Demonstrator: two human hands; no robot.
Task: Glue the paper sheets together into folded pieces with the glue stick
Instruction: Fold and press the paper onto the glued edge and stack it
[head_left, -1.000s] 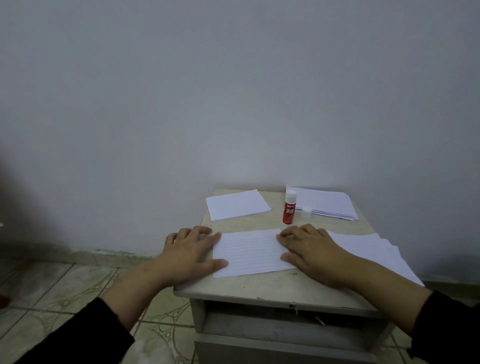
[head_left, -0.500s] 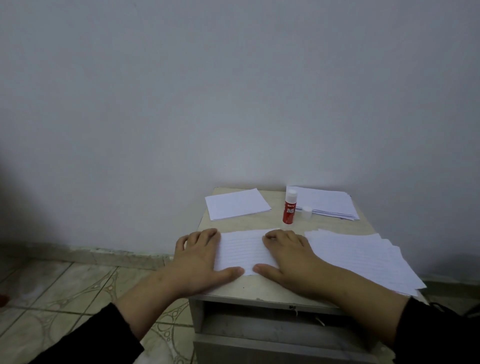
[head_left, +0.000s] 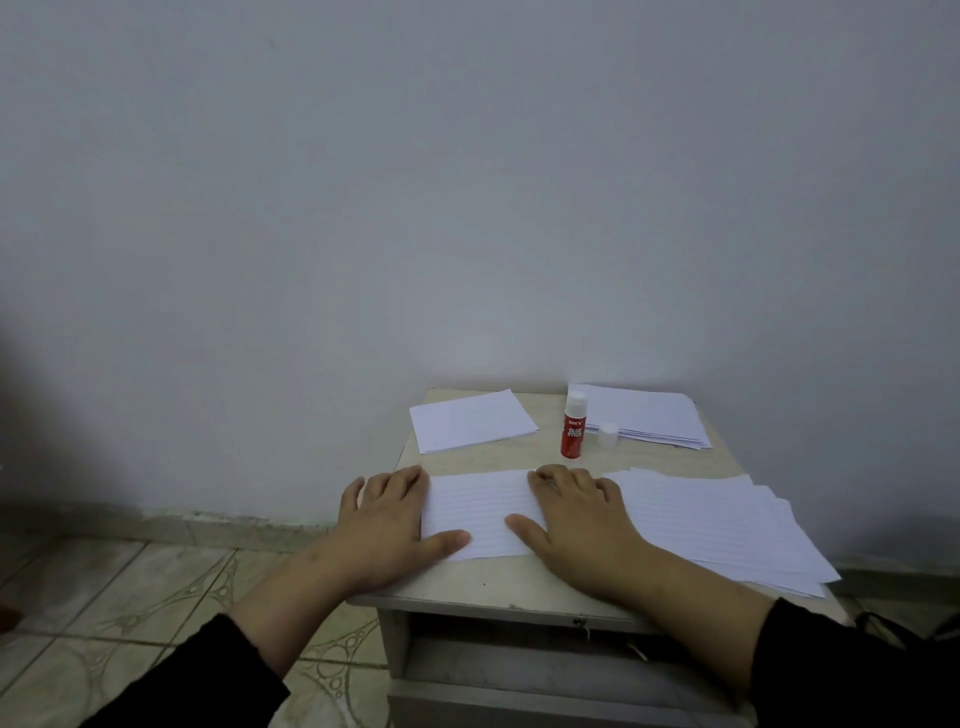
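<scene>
Both hands lie flat on a folded lined sheet at the near edge of the worktop. The left hand presses its left end and the right hand its right end, fingers straight and spread, gripping nothing. The red glue stick stands upright beyond the sheet, its loose white cap just to its right. A stack of lined sheets lies to the right, a folded piece far left, and another pile far right.
</scene>
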